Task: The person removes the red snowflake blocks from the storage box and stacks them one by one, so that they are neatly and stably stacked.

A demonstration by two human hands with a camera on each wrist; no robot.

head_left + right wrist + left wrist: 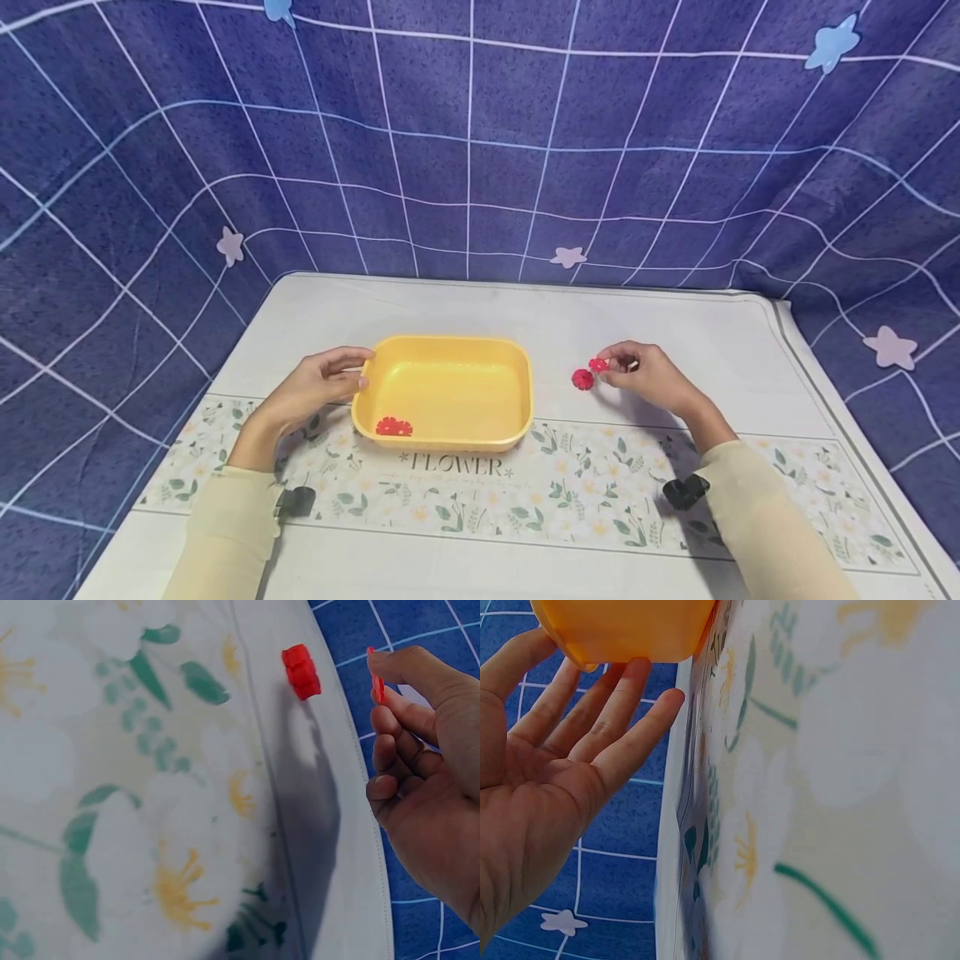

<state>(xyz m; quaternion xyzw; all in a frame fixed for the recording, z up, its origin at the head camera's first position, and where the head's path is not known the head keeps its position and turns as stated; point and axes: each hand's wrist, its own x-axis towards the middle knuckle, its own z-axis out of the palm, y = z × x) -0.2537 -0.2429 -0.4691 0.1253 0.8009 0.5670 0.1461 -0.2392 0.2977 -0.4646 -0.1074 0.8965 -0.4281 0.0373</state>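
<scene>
A yellow plastic tray sits on the table, with red notched discs in its near left corner. At its left end is my left hand, fingertips against the outer wall and rim; the left wrist view shows the fingers fairly straight, reaching to the orange-looking tray. My right hand pinches a thin red notched disc between thumb and forefinger, seen edge-on as a red disc in the right wrist view. Just left of it on the table lies a thick red notched piece, like stacked discs.
A white table cover with a flower-printed band lies under everything. Behind and at both sides hangs a blue curtain with a grid and star pattern. Each wrist bears a small black device.
</scene>
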